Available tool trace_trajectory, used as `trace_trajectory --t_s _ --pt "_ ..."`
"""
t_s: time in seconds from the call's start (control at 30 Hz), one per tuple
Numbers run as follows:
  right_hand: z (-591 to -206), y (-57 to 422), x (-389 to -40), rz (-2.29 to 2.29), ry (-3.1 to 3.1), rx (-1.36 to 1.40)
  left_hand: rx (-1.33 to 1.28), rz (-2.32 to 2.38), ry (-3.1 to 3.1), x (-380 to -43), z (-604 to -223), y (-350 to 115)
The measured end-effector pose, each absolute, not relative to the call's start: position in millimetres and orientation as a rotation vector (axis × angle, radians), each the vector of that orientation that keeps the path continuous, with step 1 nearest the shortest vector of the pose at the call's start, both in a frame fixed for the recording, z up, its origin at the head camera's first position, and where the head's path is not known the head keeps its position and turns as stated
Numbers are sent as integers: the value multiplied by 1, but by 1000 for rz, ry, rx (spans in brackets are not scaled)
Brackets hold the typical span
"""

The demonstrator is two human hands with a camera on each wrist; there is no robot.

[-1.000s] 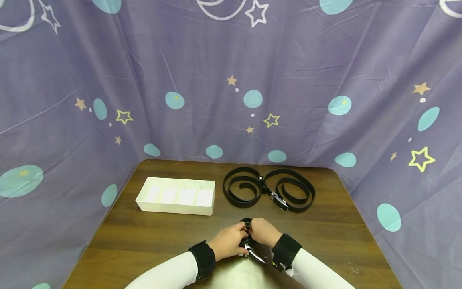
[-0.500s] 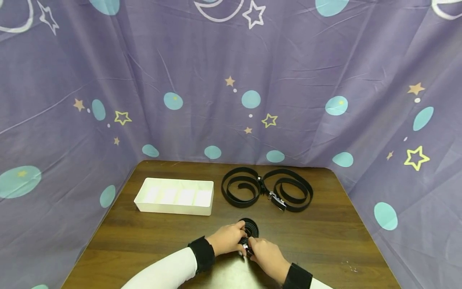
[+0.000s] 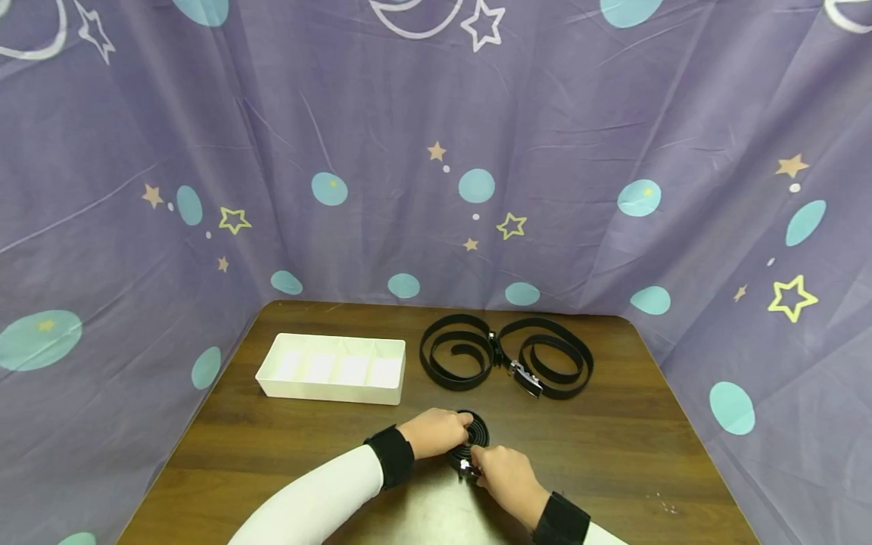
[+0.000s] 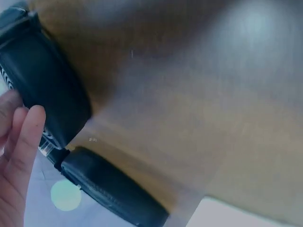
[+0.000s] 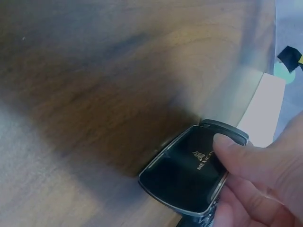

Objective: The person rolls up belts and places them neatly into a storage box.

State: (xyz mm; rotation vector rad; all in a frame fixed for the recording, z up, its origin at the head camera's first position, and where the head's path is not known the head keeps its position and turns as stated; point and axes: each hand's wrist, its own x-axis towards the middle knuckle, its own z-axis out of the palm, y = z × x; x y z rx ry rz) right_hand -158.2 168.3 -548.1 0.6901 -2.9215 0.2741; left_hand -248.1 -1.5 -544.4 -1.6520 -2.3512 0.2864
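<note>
A black leather belt [image 3: 480, 431], wound into a tight coil, sits near the front middle of the table. My left hand [image 3: 436, 433] is at its left side, fingertips bunched on the spiral; the left wrist view shows these fingers against the coil [image 4: 52, 90], whose outer band is uncovered. With my right hand [image 3: 509, 481] I grip the buckle end, thumb on top and fingers beneath. Gold lettering and a silver edge show on the black buckle [image 5: 184, 172] in the right wrist view. My palms hide parts of the belt.
Two more black belts, a left one [image 3: 458, 388] and a right one [image 3: 590, 363], lie loosely looped behind the coil. A white tray [image 3: 334, 391] with several compartments stands at the back left. A purple patterned curtain [image 3: 409, 113] surrounds the wooden table [image 3: 613, 454].
My right hand has come off the coil's upper side and down onto the buckle. The buckle end has swung in close to the coil. My left hand has shifted slightly up and right.
</note>
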Motion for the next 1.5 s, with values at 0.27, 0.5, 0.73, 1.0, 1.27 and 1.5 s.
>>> trace_trajectory --t_s 0.27,0.5,0.73,1.0,1.27,1.5 --pt "-547 167 -161 270 -2957 658 -1568 163 -2707 -258 -541 11" --pt "-550 160 -159 266 -2873 688 -1263 61 -3007 -253 -540 23" --pt "-554 152 -153 191 -2807 599 -1243 42 -2978 -249 -541 28" --pt "-557 152 -122 221 -2849 749 -1312 -127 -2815 -252 -557 12" --pt "-559 175 -103 255 -2837 730 -1224 -172 -2886 -260 -557 16" --pt "-557 177 -110 215 -2845 578 -952 -168 -3174 -250 -541 32"
